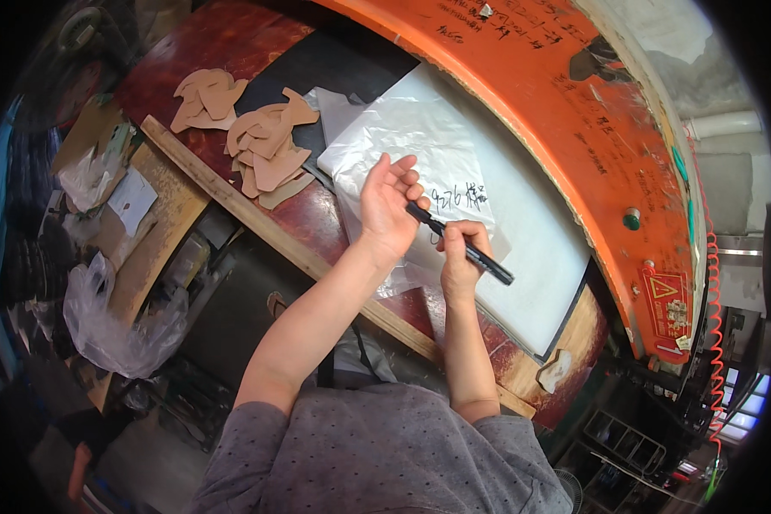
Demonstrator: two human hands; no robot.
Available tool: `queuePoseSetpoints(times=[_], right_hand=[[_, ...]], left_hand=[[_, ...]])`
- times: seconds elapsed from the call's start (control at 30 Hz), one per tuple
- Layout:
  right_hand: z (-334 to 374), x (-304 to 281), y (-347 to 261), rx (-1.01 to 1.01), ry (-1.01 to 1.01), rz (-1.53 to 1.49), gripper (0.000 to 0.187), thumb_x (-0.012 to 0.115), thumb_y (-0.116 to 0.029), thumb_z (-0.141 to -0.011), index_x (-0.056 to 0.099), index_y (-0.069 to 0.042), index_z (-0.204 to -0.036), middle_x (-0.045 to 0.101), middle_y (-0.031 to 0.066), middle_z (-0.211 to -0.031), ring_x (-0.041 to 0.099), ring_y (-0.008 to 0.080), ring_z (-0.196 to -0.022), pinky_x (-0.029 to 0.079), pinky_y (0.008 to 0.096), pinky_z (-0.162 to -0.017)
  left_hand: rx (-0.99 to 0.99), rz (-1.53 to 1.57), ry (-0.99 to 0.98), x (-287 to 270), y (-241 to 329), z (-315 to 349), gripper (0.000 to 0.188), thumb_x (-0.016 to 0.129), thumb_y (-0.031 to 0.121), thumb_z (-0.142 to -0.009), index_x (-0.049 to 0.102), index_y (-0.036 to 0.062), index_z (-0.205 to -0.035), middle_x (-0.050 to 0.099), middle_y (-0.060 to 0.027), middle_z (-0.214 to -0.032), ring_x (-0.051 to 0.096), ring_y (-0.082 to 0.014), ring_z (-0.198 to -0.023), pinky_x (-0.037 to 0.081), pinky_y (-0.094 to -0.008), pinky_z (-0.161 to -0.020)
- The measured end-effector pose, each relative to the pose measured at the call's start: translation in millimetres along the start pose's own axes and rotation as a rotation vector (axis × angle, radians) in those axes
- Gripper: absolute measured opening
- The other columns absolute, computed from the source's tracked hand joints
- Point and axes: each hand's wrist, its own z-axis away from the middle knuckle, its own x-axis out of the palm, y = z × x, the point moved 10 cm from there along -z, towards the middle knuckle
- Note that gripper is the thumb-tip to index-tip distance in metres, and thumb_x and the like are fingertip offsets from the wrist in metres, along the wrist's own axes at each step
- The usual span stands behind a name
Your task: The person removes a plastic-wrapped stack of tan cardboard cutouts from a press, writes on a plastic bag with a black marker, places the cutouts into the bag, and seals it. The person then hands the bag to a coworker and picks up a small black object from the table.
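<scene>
A black marker pen [490, 266] slants across in front of me. My right hand [463, 259] is closed round its middle, with the thick rear end sticking out to the lower right. My left hand [391, 206] is turned palm up with curled fingers, closed at the marker's upper-left end; whether it grips a separate cap cannot be made out. Beneath both hands lies a crinkled clear plastic bag [384, 128] with black handwriting on it. The bag rests partly on a thick white board [535, 287].
Tan cut pieces [270, 150] lie in two piles on the dark red tabletop [171, 73], left of the bag. A wooden strip [231, 206] edges the table nearest me. An orange machine beam [522, 94] arches over the far side. A clear plastic bag [120, 321] hangs at lower left.
</scene>
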Motion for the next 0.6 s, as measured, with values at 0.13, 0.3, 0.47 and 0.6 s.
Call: queuePoseSetpoints(times=[0.13, 0.3, 0.47, 0.6], right_hand=[[8, 20, -7, -0.150, 0.054, -0.020, 0.023, 0.059, -0.021, -0.090, 0.045, -0.006, -0.079, 0.049, 0.0019, -0.067, 0.040, 0.0056, -0.050, 0.032, 0.0208, -0.043], [34, 71, 19, 0.372, 0.161, -0.540, 0.020, 0.056, -0.025, -0.092, 0.046, -0.007, -0.089, 0.048, 0.0006, -0.069, 0.039, 0.0068, -0.049, 0.032, 0.0216, -0.042], [3, 160, -49, -0.272, -0.574, 0.334, 0.027, 0.064, -0.009, -0.083, 0.058, -0.002, -0.109, 0.060, 0.0094, -0.099, 0.057, 0.0187, -0.088, 0.048, 0.0291, -0.073], [-92, 183, -21, -0.394, -0.332, 0.595, 0.039, 0.055, -0.024, -0.091, 0.054, -0.002, -0.122, 0.053, 0.0207, -0.123, 0.054, 0.0348, -0.107, 0.045, 0.0397, -0.090]], left_hand=[[0.085, -0.023, 0.066, -3, -1, 15, 0.031, 0.053, 0.038, -0.089, 0.055, 0.0071, -0.086, 0.038, 0.0015, -0.062, 0.035, -0.0117, -0.055, 0.032, -0.0254, -0.052], [0.303, -0.088, 0.028, 17, 48, 37, 0.036, 0.051, 0.037, -0.090, 0.043, 0.0119, -0.065, 0.026, 0.0047, -0.050, 0.026, -0.0089, -0.045, 0.025, -0.0237, -0.043], [0.768, 0.001, -0.184, 5, 220, 99, 0.037, 0.048, 0.033, -0.089, 0.040, 0.0135, -0.058, 0.024, 0.0056, -0.047, 0.025, -0.0087, -0.043, 0.023, -0.0255, -0.040], [1.044, 0.197, 0.105, -140, 369, 164, 0.030, 0.050, 0.034, -0.088, 0.051, 0.0140, -0.067, 0.028, 0.0051, -0.049, 0.029, -0.0085, -0.046, 0.024, -0.0246, -0.043]])
